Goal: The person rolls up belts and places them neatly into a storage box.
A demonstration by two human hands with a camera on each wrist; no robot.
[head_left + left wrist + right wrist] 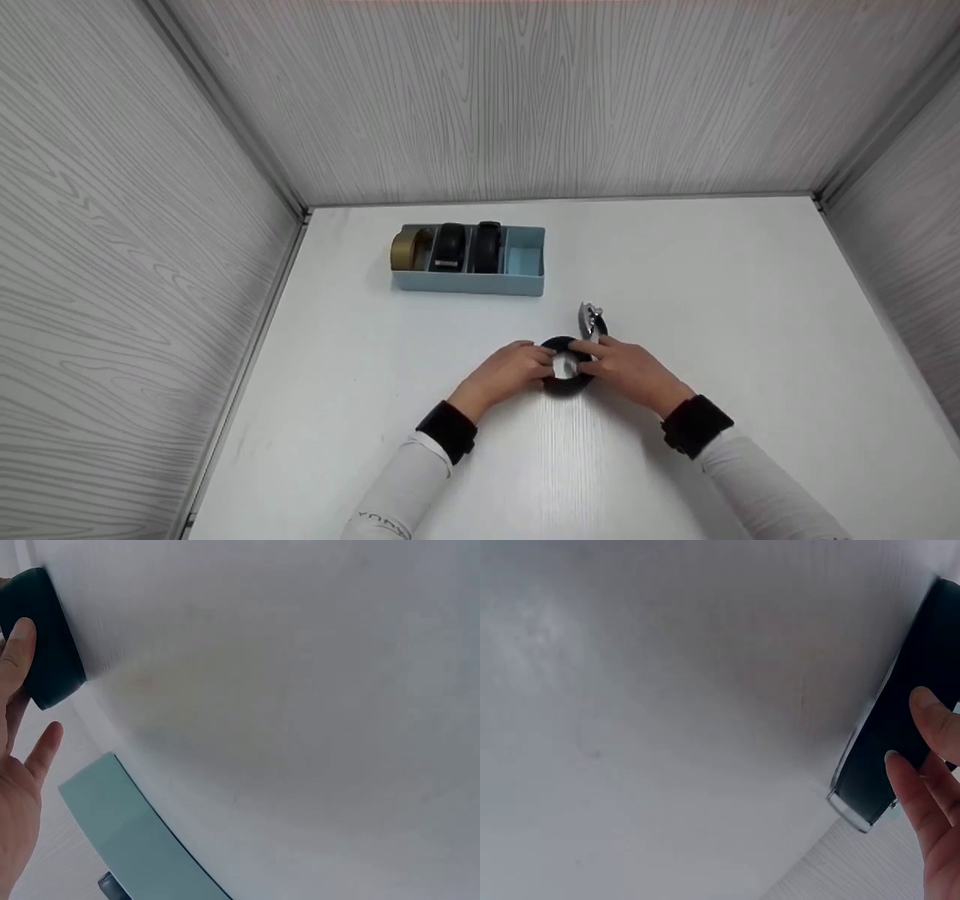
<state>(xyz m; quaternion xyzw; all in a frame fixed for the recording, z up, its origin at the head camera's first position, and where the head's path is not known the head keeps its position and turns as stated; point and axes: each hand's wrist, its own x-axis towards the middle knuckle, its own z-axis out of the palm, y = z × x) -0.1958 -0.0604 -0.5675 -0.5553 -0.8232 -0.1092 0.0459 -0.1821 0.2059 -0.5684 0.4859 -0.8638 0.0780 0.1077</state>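
A black belt [568, 387] lies coiled into a ring on the white table, standing on its edge. Its silver buckle [590, 318] sticks out at the far right of the coil on a loose end. My left hand [511, 370] pinches the coil's left side, fingertips inside the ring and thumb on the outer face, as the left wrist view shows. On the right side my right hand [631, 369] pinches the coil where the buckle end leaves it. In the right wrist view its thumb lies against the dark strap [881, 742].
Farther back, left of centre, stands a light blue divided box [469, 284]. It holds a tan rolled belt [404, 250] and two black rolled belts [450, 244]; its rightmost compartment shows a bare floor. Wood-grained grey walls [495, 97] enclose the table's back and sides.
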